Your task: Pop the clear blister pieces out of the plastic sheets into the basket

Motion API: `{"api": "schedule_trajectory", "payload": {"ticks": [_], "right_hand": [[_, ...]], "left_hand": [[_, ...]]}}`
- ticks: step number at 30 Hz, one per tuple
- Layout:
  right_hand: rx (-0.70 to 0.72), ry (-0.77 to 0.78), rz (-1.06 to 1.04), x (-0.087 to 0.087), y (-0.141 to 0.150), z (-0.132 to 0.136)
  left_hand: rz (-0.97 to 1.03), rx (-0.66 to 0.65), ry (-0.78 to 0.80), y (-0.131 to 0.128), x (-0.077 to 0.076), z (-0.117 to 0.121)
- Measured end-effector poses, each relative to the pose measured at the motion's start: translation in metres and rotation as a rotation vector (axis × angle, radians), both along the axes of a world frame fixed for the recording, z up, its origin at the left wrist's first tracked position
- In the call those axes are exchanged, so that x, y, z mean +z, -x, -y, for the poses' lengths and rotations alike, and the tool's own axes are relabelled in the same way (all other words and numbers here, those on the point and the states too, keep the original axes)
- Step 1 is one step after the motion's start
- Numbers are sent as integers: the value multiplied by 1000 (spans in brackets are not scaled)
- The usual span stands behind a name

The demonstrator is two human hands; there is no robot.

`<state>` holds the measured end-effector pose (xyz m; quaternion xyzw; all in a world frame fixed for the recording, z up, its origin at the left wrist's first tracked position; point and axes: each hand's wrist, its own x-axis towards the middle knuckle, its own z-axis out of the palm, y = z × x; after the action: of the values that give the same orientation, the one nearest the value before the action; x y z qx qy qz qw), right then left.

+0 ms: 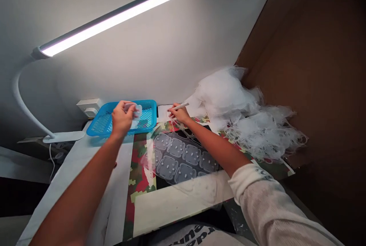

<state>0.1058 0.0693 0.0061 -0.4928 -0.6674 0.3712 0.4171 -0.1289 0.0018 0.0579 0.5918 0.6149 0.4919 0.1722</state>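
My left hand [122,116] is closed on a small clear plastic piece [136,111], holding it just above a blue perforated plastic basket [150,104]. My right hand [178,114] grips a slim white pen-like tool [182,106] and rests near the far edge of a camouflage-patterned mat [140,166]. On that mat lies a clear plastic sheet [175,149] moulded with rows of rounded-square cells, just below my right hand and forearm. Thin clear strands run from the sheet up towards my right hand. The sheet's lower part is partly hidden by my right forearm.
A heap of white, wispy plastic trimmings [243,112] lies right of the mat against a brown cardboard panel [309,48]. A white clamp-on LED lamp [114,19] arches overhead from the table's left side. A wall socket [90,108] sits behind the basket.
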Motion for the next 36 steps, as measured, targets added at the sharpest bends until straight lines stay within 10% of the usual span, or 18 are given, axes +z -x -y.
{"api": "schedule_trajectory", "payload": {"ticks": [5, 9, 18, 23, 36], "right_hand": [[52, -46, 41, 11, 13, -22], [-34, -84, 33, 18, -19, -3], [139, 7, 119, 2, -125, 160], [166, -36, 201, -14, -148, 195], [195, -211, 328, -26, -138, 187]], "left_hand": [[-297, 146, 114, 53, 14, -24], [-492, 125, 27, 37, 4, -2], [-834, -840, -169, -127, -87, 117], [-829, -868, -96, -127, -102, 127], [-835, -877, -95, -122, -100, 126]]}}
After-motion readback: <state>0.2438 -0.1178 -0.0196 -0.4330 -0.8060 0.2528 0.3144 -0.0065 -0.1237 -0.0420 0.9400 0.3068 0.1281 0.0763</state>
